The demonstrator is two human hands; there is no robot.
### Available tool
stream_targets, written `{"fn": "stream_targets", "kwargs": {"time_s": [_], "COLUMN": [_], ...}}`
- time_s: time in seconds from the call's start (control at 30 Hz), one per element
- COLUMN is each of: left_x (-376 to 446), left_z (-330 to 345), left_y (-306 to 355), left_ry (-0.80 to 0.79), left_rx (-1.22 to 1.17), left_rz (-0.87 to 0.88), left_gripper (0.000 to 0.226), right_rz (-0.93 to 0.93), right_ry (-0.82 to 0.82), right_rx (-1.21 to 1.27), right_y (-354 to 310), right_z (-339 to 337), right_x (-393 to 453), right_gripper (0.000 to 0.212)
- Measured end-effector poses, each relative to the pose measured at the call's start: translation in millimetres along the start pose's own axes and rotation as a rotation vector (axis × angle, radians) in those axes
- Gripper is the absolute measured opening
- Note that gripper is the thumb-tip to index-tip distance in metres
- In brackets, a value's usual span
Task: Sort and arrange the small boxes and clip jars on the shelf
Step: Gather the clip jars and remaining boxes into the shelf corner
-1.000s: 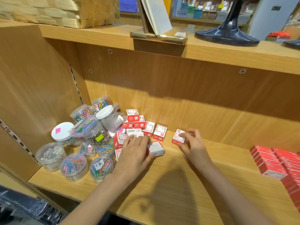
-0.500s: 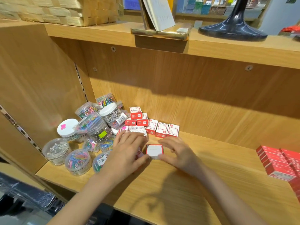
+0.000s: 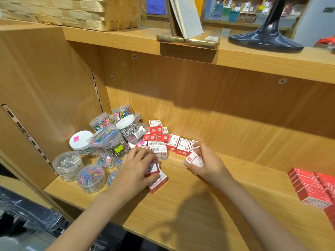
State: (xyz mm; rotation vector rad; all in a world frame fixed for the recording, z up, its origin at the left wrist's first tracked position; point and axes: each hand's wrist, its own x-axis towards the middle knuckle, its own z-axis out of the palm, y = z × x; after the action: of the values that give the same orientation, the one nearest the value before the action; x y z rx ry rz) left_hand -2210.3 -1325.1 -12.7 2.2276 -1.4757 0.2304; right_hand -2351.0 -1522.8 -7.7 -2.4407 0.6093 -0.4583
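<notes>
Small boxes (image 3: 194, 159) (image 3: 157, 178): one gripped in each hand.

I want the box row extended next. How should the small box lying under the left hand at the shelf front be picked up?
Pinch the small red-and-white box across its two long sides, coming from above. It lies flat on the shelf with its broad face up and its right and front sides free; the left hand covers its rear part, so I'd grip near the exposed front end.
</notes>
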Motion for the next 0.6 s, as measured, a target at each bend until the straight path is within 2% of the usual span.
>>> {"fn": "stream_targets", "kwargs": {"time_s": [0.07, 0.17, 0.3, 0.4, 0.53, 0.6], "left_x": [0.0, -3.6, -6.3, -7.0, -5.1, -5.0], "left_z": [-0.1, -3.3, -8.0, -10.5, -12.6, -13.2], "left_y": [-1.0, -3.4, -9.4, -11.7, -11.8, -10.4], "left_ry": [0.020, 0.050, 0.000, -0.067, -0.093, -0.092], "left_rx": [-0.007, -0.005, -0.039, -0.086, -0.126, -0.134], "left_rz": [0.000, -0.024, -0.085, -0.103, -0.116, -0.107], "left_gripper": [0.050, 0.055, 0.062, 0.072, 0.077, 0.073], "right_rz": [-0.014, -0.020, -0.084, -0.060, -0.019, 0.011], "right_ry": [0.043, 0.101, -0.118, -0.211, -0.157, -0.067], "right_rx": [-0.135, -0.112, 0.032, 0.081, 0.061, 0.112], "right_y": [0.3, 1.2, 3.6, 2.8, -0.6, -2.7], "right_z": [10.5, 12.4, -2.8, -4.4, -0.5, -2.5], "right_x": [-4.7, -7.9, -13.3, -18.8, -19.1, -17.0], "right_gripper": [0.042, 0.043, 0.060, 0.055, 0.051, 0.050]}}
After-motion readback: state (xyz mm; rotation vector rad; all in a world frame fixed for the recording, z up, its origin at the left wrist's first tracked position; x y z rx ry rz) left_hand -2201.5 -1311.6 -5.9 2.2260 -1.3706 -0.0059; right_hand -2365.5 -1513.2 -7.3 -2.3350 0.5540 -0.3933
